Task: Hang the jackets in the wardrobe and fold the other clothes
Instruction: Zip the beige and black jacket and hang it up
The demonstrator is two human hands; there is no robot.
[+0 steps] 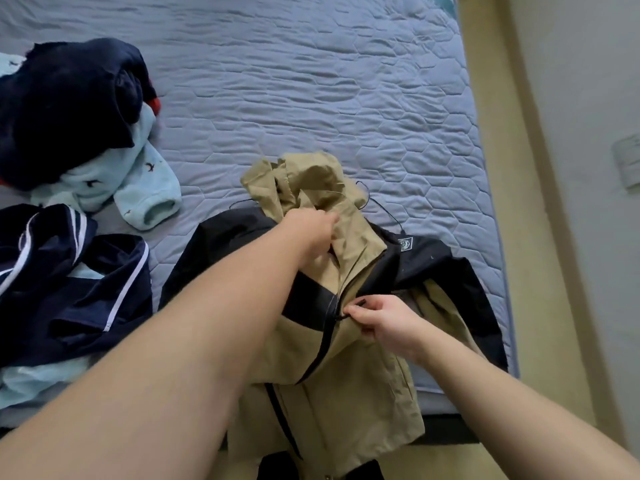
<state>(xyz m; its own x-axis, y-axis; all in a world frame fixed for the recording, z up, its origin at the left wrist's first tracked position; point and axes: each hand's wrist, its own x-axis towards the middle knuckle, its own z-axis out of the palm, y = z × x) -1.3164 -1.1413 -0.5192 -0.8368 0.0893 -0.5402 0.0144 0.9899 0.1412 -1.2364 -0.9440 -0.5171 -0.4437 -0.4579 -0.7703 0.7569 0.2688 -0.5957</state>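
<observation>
Across most of the view, a quilted blue-grey bed. On its near right corner, a tan and black jacket, front up, hem hanging over the bed's edge and cut off at the bottom of the view. Well apart at far left, a navy heap atop pale blue fleece; nearer, a crumpled navy striped top, running out of view.

Grips the bunched tan cloth at the base of the hood with the left hand, fingers curled into the fabric and mostly hidden. Hides much of the jacket's left front under the left forearm. Pinches the zip pull at chest height with the right hand, thumb and forefinger closed on it, other fingers loosely curled.

Beside the hood, a thin black cord, perhaps wire: cannot tell. On the black shoulder, a small badge, too blurred to read. At far right, a pale wall plate, cut off.
</observation>
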